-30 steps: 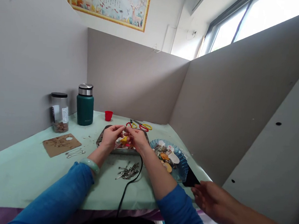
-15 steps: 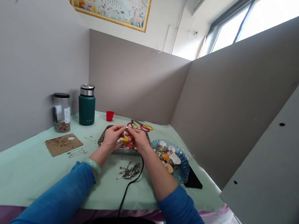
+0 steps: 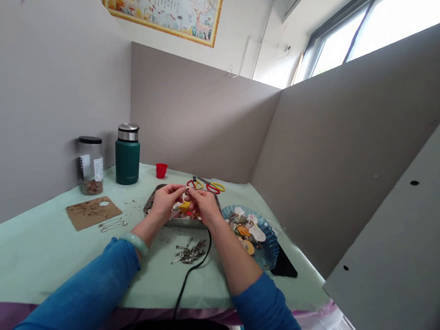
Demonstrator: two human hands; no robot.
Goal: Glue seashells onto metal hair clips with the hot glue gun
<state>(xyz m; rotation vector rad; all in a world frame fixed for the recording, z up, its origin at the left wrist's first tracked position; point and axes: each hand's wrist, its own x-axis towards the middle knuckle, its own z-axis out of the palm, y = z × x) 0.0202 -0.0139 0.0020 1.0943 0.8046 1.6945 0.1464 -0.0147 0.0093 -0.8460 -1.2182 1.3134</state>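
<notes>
My left hand and my right hand meet above a metal tray. Thumbs and fingers of both are pinched together around a small pale piece, too tiny to name. Just under the fingertips shows a yellow thing; whether it is held or lies in the tray I cannot tell. Pink and white bits show in the tray, mostly covered by my hands. On the near side of the tray lies a pile of small metal clips or pins.
Right of the tray is a blue plate of shell-like pieces, partly over a black flat object. A black cord runs to the front edge. Scissors, a red cup, a green flask, a jar and brown cardboard surround it.
Both hands keep nearly the same place and pinch. Only slight finger movement shows, and the view has shifted a touch.
</notes>
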